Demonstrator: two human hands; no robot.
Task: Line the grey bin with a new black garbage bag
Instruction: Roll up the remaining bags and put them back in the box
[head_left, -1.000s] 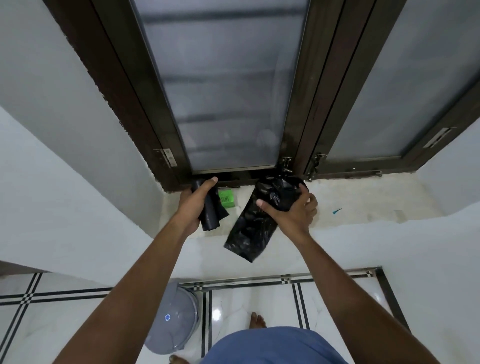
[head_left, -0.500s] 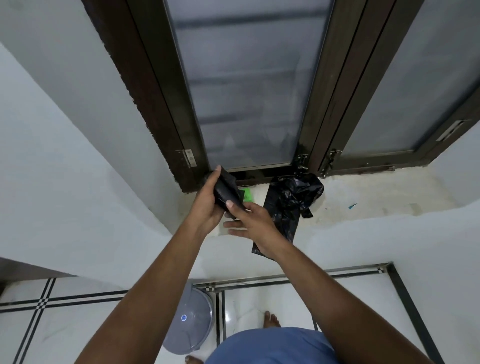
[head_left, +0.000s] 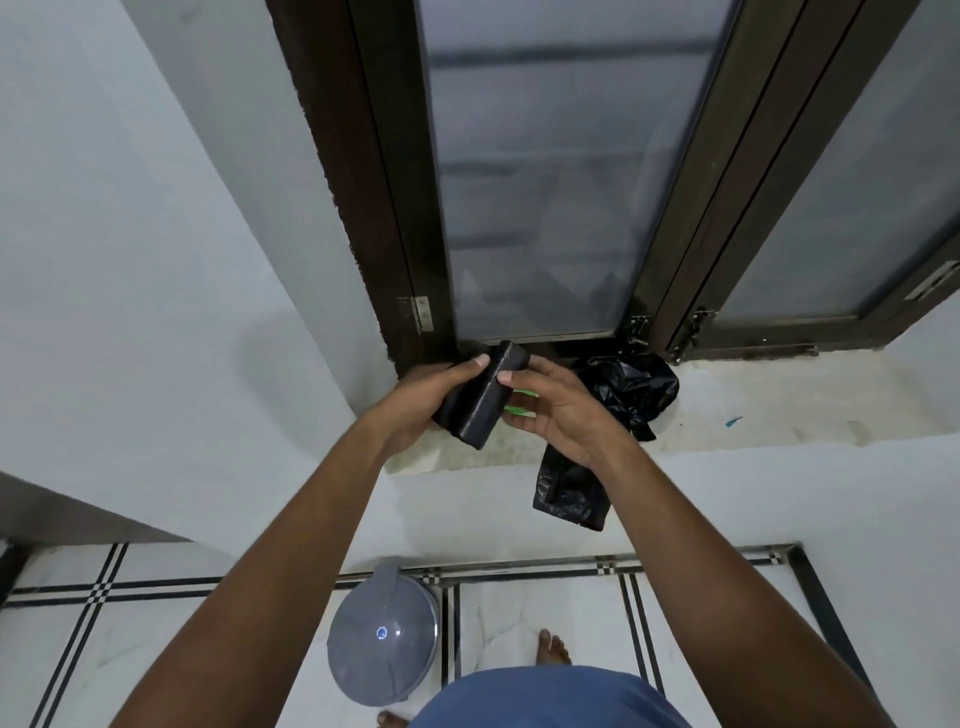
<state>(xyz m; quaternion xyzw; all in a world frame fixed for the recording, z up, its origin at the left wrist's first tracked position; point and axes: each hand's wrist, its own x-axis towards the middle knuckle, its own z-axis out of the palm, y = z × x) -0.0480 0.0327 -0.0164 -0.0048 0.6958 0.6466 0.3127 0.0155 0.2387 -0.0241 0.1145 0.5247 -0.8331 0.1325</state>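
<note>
Clasping a matte black bag roll: left hand grip clamped, right hand fingers apart.

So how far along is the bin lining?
Early. The roll of bags is in hand: the left hand grips it while the right hand touches its top end. A loose bag lies on the sill, partly hanging over the edge. Left to do: the bin on the floor has its lid shut, no bag fitted.
</note>
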